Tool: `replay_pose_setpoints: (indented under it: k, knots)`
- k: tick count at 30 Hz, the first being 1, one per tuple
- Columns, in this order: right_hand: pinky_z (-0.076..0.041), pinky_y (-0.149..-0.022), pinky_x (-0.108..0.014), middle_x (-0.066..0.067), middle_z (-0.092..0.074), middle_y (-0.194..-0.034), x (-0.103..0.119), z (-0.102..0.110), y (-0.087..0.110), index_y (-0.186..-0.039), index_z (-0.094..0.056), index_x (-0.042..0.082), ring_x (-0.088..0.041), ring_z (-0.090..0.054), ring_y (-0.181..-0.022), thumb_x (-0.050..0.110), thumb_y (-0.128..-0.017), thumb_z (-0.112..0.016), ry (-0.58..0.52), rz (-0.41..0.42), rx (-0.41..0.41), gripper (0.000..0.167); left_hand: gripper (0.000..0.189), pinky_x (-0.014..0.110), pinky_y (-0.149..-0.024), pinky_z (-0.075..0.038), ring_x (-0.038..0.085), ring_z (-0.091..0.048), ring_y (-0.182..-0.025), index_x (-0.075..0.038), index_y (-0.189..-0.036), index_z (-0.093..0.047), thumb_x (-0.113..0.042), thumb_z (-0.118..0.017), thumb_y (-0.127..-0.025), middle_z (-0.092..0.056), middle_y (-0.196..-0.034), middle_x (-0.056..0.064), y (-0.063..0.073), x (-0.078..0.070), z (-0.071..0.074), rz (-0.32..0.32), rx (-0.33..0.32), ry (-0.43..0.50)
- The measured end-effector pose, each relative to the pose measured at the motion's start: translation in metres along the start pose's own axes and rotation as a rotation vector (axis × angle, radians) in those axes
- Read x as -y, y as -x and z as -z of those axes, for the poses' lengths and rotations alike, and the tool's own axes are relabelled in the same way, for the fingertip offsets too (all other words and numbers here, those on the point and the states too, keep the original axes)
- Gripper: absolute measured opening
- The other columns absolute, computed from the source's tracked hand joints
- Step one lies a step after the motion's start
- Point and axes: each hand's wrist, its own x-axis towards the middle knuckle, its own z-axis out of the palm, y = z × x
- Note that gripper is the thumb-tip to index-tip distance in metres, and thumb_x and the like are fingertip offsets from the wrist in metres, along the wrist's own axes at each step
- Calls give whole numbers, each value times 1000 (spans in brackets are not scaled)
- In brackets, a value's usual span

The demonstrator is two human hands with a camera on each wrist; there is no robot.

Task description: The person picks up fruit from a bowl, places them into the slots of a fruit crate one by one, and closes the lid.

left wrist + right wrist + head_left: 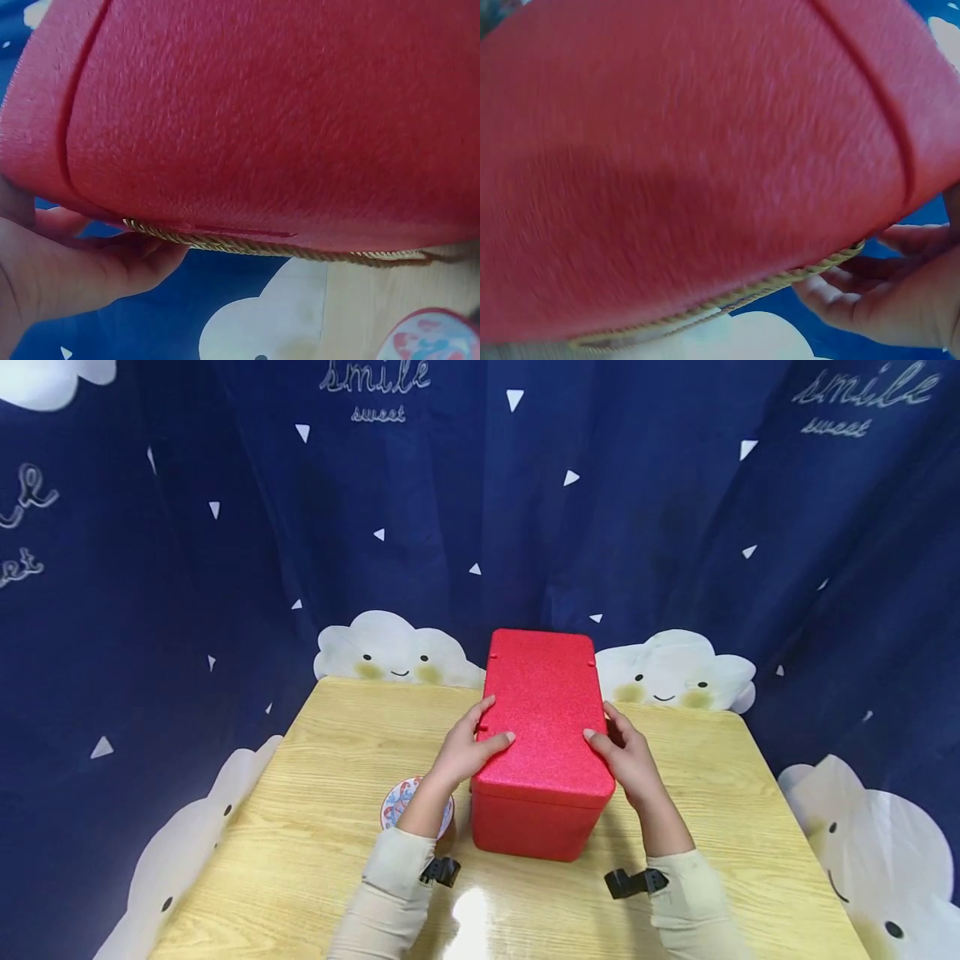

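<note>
A red lidded box (546, 706) stands in front of me, its long side running away from me. My left hand (463, 753) grips it on the left, thumb on the lid and fingers down along the side. On the opposite side my right hand (632, 762) holds it likewise, its thumb over the lid's right edge. A twisted gold cord (277, 247) hangs along the left side in the left wrist view, and the fingers lie by one end of it. The right wrist view has a matching cord (765, 286) close to the right fingertips.
Beneath is a light wooden table (750, 827). A round container with a red and blue patterned top (396, 803) stands left of the box, partly hidden by my left forearm. A dark blue curtain (637, 527) with clouds surrounds the table's back and sides.
</note>
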Motion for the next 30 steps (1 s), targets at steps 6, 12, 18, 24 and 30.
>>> replay_pose_setpoints:
  k: [6, 12, 18, 24, 30]
  knots:
    - [-40, -84, -18, -17, -42, -133, -2, -6, 22, -147, -23, 8, -22, -42, -115, 14, -91, -58, -33, -12, -16, 67, 69, 43, -89, -42, 28, -49, -111, -14, -142, -37, -21, -68, -82, -50, -122, 11, 20, 5, -3, -8, -37, 118]
    - [-42, -81, -16, -13, -44, -127, -5, -9, 28, -147, -27, 12, -17, -44, -110, 18, -90, -62, -29, 15, -50, 67, 67, 40, -90, -40, 26, -49, -112, -18, -141, -42, -21, -71, -80, -52, -120, 7, 24, 15, -9, -31, -99, 174]
    - [-41, -83, -15, -12, -45, -129, -5, -12, 27, -145, -33, 14, -16, -44, -111, 15, -89, -63, -55, 30, -70, 64, 69, 42, -92, -39, 25, -44, -118, -25, -141, -41, -26, -72, -80, -51, -123, 4, 24, 18, -7, -16, -113, 161]
    - [-42, -80, -15, -13, -46, -127, -4, -12, 28, -144, -35, 14, -15, -45, -109, 13, -89, -63, -40, 41, -89, 63, 69, 43, -94, -39, 29, -41, -122, -15, -144, -37, -19, -69, -82, -49, -126, 9, 32, 2, -4, -11, -81, 178]
    - [-42, -80, -15, -13, -46, -130, -8, -9, 30, -145, -33, 15, -18, -43, -113, 15, -89, -63, -24, 29, -73, 64, 70, 45, -95, -37, 29, -38, -124, -24, -144, -37, -24, -70, -82, -47, -128, 4, 30, 15, -8, -13, -75, 189]
